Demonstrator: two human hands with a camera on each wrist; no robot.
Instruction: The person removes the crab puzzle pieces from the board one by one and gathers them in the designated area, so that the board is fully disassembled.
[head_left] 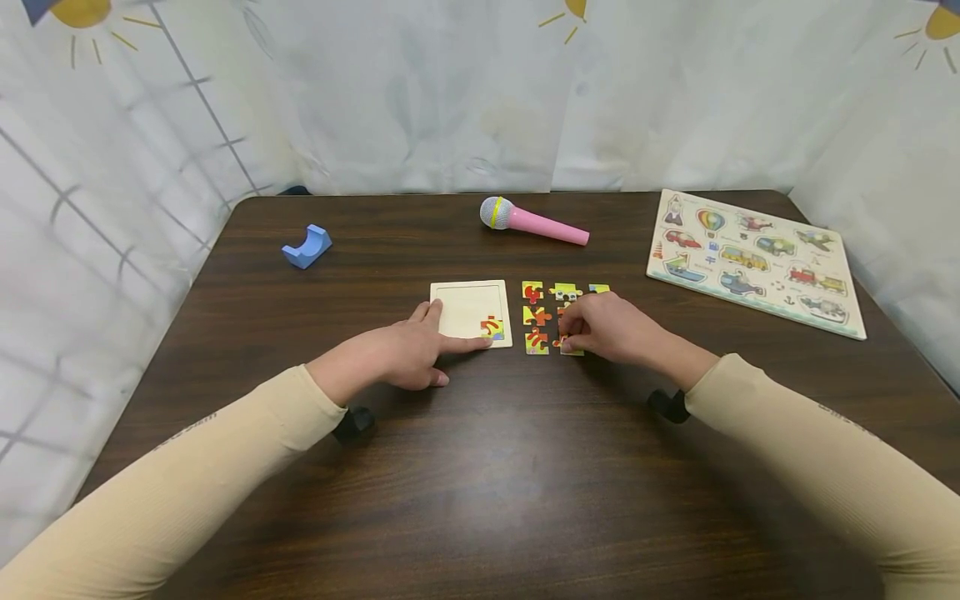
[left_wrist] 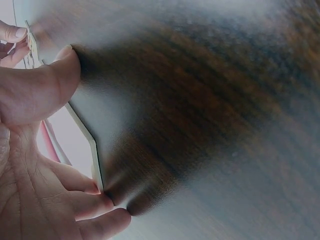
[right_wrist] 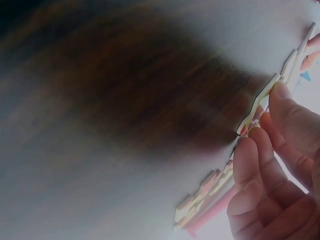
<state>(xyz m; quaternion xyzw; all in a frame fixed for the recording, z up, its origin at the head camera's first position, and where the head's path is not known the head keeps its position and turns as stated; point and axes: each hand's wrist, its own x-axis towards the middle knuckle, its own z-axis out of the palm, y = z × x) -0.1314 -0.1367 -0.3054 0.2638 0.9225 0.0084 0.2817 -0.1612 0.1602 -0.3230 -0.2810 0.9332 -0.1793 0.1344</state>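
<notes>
The wooden puzzle tray (head_left: pixel 465 304) lies on the table with one puzzle piece (head_left: pixel 492 327) in its lower right corner. My left hand (head_left: pixel 401 350) rests at the tray's left and lower edges, its index finger stretched toward that piece. In the left wrist view, several fingertips of this hand touch the tray edge (left_wrist: pixel 95 155). Right of the tray, loose puzzle pieces (head_left: pixel 536 317) in yellow and red lie in rows. Over them, my right hand (head_left: pixel 618 329) pinches a puzzle piece (right_wrist: pixel 257 105) between thumb and fingers. Some pieces are partly hidden under this hand.
A pink toy microphone (head_left: pixel 543 225) lies behind the tray. At the back left is a blue curved block (head_left: pixel 307 247). A picture board with vehicles (head_left: pixel 750 258) lies on the right. White curtains (head_left: pixel 450 100) hang behind the dark wooden table (head_left: pixel 495 500).
</notes>
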